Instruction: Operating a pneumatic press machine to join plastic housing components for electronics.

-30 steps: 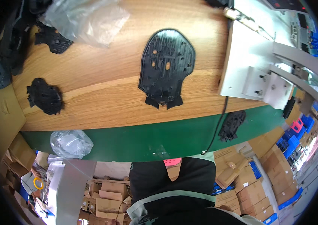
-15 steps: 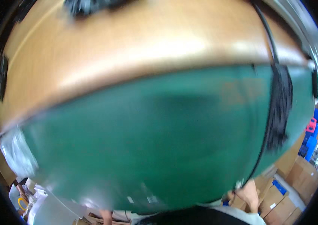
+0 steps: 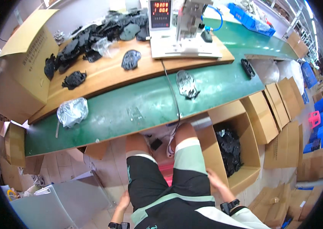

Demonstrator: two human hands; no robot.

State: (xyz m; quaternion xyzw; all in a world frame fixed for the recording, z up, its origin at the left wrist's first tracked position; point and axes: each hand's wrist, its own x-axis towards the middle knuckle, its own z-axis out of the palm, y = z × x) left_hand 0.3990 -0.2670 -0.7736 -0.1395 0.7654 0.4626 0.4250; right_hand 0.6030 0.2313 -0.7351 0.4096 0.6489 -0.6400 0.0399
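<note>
My left hand [image 3: 123,200] hangs low beside my left thigh, and I cannot make out its fingers well. On the other side, my right hand [image 3: 215,181] rests against the outside of my right thigh, near an open carton [image 3: 253,160] of black pieces; its fingertips are partly hidden. No object shows in either hand. On the green bench [image 3: 131,114] in front of me lie a clear-and-black flat piece [image 3: 186,82], a clear plastic bag [image 3: 72,112] and a small black piece [image 3: 247,68].
A wooden board [image 3: 104,82] on the bench carries a heap of black flat pieces [image 3: 81,44] and a white-based press machine [image 3: 186,49] with a lit display. A black cable [image 3: 171,86] crosses the bench front. Cardboard boxes [image 3: 20,72] stand left and right; a blue crate [image 3: 251,21] sits behind.
The view has risen and drawn back from close over the bench. My lap, both hands, the machine and the heap now show. Motion blur has gone.
</note>
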